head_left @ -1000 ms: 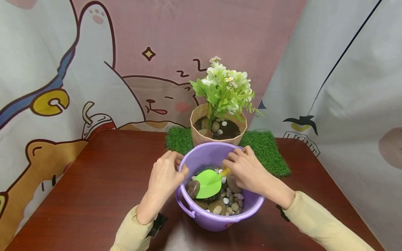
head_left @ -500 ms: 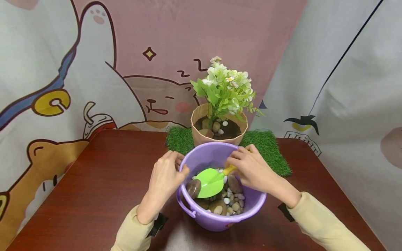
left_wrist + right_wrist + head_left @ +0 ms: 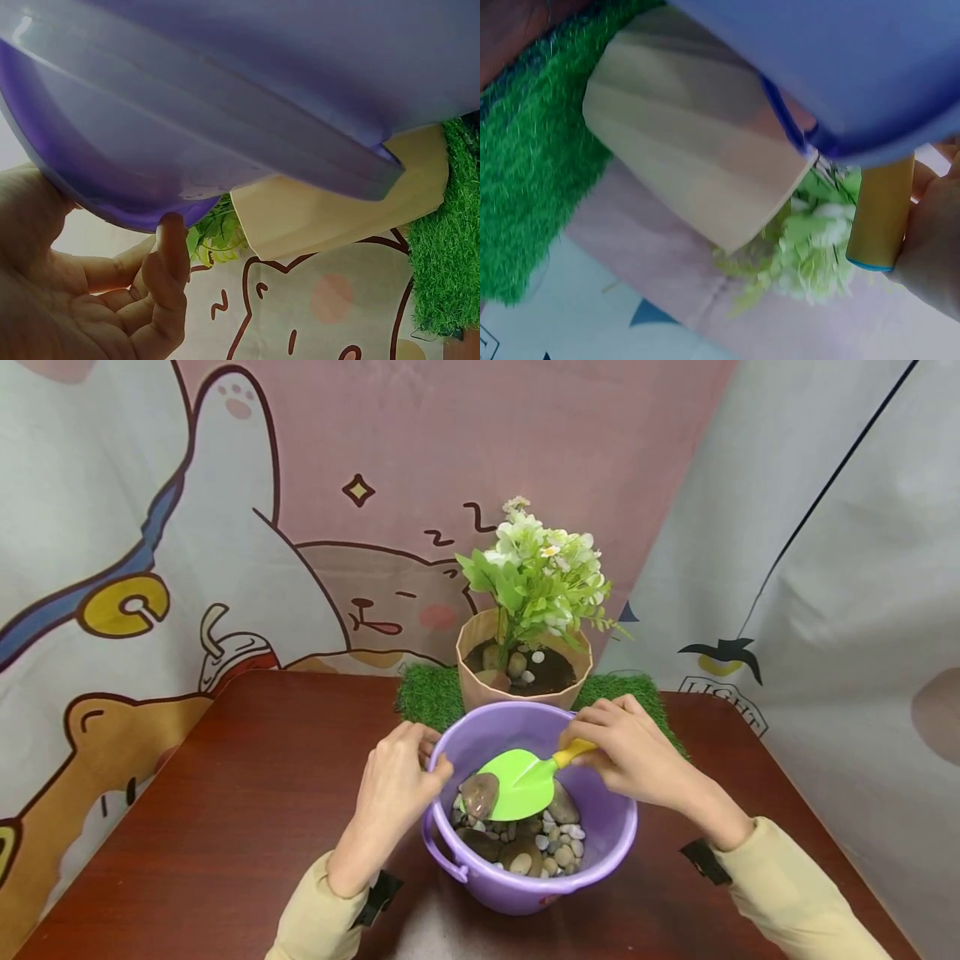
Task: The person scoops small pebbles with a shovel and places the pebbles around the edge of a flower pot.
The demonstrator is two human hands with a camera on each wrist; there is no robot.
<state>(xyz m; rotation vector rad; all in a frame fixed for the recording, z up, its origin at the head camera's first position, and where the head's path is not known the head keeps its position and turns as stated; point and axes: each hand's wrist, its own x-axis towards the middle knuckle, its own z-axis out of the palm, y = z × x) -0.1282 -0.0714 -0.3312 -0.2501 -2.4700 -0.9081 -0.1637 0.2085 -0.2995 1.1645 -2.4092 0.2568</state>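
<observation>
At ten o'clock on the purple bucket (image 3: 498,899), the left hand (image 3: 397,777) grips the rim, thumb and fingers on either side of it. Toward two o'clock, the right hand (image 3: 637,750) grasps the yellow handle of a small shovel (image 3: 531,789), whose green blade slants down toward eight o'clock inside the bucket. A large brown stone (image 3: 480,795) sits over the blade's nine o'clock edge; whether it also touches what lies beneath cannot be told. Below the blade, pebbles (image 3: 560,853) of white, grey and tan cover the bucket's bottom along with several bigger stones. The bucket's own carrying handle (image 3: 444,856) hangs at eight o'clock. Just beyond, at twelve o'clock, stands a peach planter (image 3: 472,687) of dark soil with white-flowered greenery (image 3: 543,572), upon a green grass mat (image 3: 427,692). Reddish-brown tabletop (image 3: 300,793) spreads around, and a cartoon-printed cloth (image 3: 525,427) hangs behind it.
</observation>
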